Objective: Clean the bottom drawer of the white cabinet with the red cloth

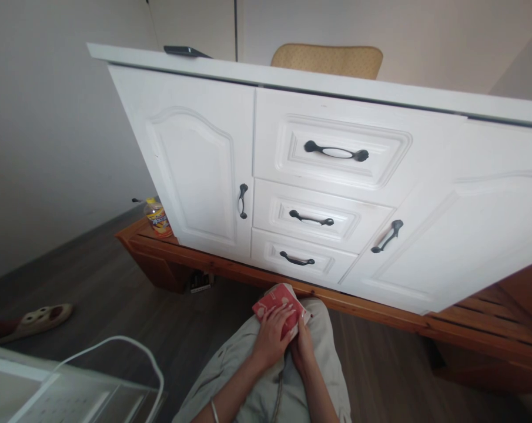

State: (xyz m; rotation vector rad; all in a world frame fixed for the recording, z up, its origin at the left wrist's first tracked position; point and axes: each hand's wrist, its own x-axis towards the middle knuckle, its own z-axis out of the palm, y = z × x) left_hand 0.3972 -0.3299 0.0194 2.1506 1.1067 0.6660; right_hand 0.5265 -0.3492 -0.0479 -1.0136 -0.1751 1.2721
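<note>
A red packet (269, 301) with pale markings and a whitish side rests on my lap, held between both hands. My left hand (272, 336) lies across its top, fingers over the red face and thumb toward the near edge. At the packet's right side, my right hand (303, 341) grips the edge, its fingers partly hidden beneath. Whether the packet is soft or a box, I cannot tell.
Before my knees stands a white cabinet (204, 170) with dark-handled doors and drawers on a wooden bench (230, 267). A yellow-capped bottle (159, 217) is beside it. A chair back (327, 59) rises behind. Lower left are a white cable (136, 341) and another person's slippered foot (45, 317).
</note>
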